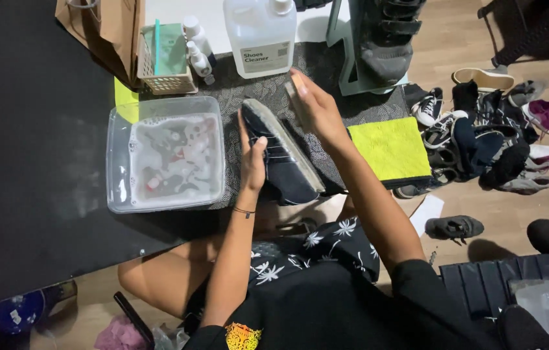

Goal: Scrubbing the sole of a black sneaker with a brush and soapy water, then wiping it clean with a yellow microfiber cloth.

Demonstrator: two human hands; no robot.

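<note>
A dark blue shoe (285,170) with a pale sole edge lies tilted on its side on a speckled mat (258,91). My left hand (250,157) grips the shoe along its left side. My right hand (313,104) is closed on a small brush (295,93) held just above the shoe's sole. To the left of the shoe stands a clear plastic tub (119,194) filled with soapy water.
A large white cleaner jug (260,35), small white bottles (198,52) and a small basket (164,81) stand at the back. A yellow-green cloth (391,148) lies right of the shoe. Several shoes (482,129) are piled on the wooden floor; one grey shoe (454,227) lies nearer.
</note>
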